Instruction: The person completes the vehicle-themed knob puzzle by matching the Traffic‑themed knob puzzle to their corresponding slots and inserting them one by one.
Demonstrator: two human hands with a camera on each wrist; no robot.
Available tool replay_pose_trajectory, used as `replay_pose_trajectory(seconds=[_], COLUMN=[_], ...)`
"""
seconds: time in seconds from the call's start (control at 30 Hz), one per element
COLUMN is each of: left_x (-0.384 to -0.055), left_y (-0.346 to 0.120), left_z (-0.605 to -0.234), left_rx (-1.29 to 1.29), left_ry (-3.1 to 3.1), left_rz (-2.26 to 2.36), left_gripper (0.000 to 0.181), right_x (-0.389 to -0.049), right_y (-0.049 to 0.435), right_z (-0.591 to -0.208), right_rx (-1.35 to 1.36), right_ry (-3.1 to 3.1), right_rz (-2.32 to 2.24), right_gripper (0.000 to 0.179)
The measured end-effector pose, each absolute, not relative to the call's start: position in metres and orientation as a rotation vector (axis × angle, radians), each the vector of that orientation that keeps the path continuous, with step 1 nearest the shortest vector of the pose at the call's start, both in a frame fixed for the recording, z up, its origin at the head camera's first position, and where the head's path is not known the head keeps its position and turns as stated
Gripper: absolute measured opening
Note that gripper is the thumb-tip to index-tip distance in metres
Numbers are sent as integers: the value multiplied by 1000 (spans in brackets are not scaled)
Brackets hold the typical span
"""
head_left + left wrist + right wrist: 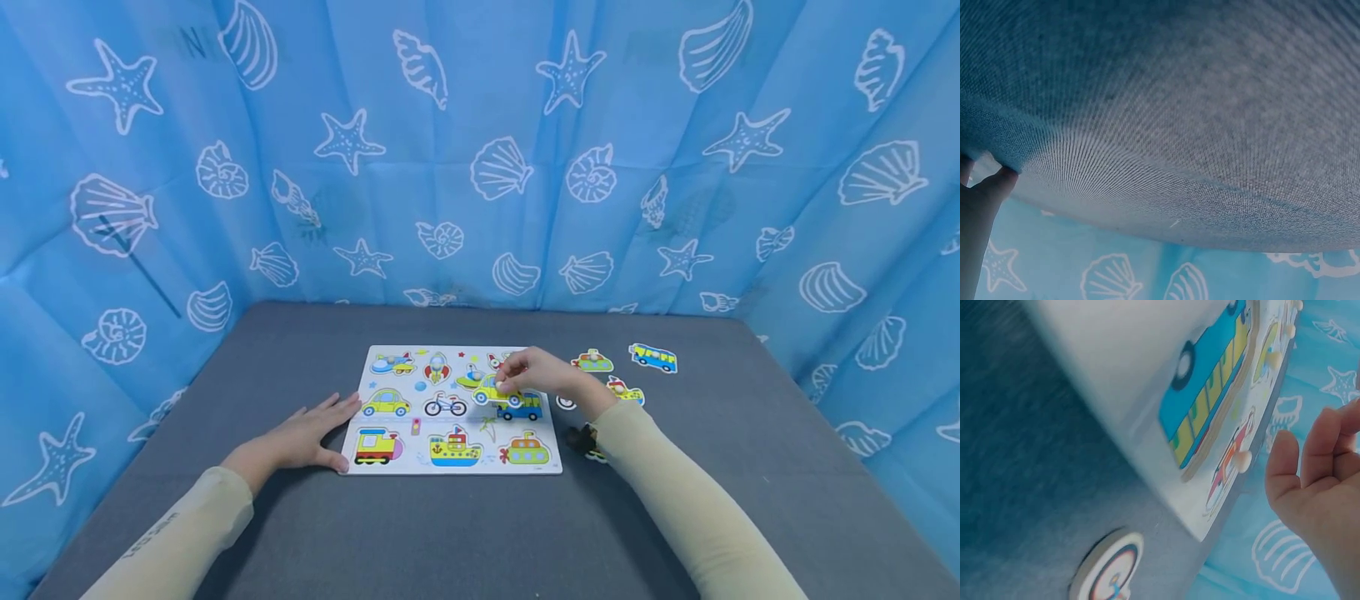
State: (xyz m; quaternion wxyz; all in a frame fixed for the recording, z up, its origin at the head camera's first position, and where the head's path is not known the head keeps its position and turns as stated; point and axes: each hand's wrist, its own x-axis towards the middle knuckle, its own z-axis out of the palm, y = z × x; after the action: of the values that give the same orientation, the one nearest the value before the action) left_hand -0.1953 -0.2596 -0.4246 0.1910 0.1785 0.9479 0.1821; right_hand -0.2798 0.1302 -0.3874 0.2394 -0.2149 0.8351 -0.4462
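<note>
A white puzzle board (410, 468) with printed vehicles lies on the grey table. My right hand (542, 371) pinches the knob of a yellow car piece (487, 388) over the board's right half, overlapping the bus picture (529, 408). A matching yellow car picture (386, 403) shows at the board's left. My left hand (311, 435) rests at the board's left edge with fingers spread, thumb near the lower corner. In the right wrist view, the curled fingers (1319, 444) appear beside the board; the car piece is hidden there. The left wrist view shows mostly cloth and the left fingertips (1004, 178).
Right of the board lie a submarine piece (594, 362), a blue bus piece (653, 358), a ship piece (628, 393) and a bicycle piece (1113, 569). Another piece (594, 454) is partly hidden by the right sleeve. A blue shell-patterned curtain (465, 200) hangs behind the table.
</note>
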Motion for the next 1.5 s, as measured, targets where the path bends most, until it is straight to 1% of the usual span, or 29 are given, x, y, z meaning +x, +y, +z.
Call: replay_pose_trajectory(seconds=[0.33,0.97,1.3,1.5], left_x=[-198,-194,-194,-194], left_y=[-259,-257,-255,-255], left_z=[-426,-422,-423,-422], left_rx=[496,500,485,478], left_ry=[2662,2673,2665,2663], left_rz=[510,491,488,488], left_gripper=[111,110,110,109], right_x=[-282,-285,-284,-282], right_y=[111,59,36,22], right_z=[-385,-399,-400,-400], right_rx=[-564,-478,-481,-387], right_ry=[2271,2313,2312,2342], right_rz=[-1200,-1225,-1175,-1187], right_gripper=[9,8,6,7])
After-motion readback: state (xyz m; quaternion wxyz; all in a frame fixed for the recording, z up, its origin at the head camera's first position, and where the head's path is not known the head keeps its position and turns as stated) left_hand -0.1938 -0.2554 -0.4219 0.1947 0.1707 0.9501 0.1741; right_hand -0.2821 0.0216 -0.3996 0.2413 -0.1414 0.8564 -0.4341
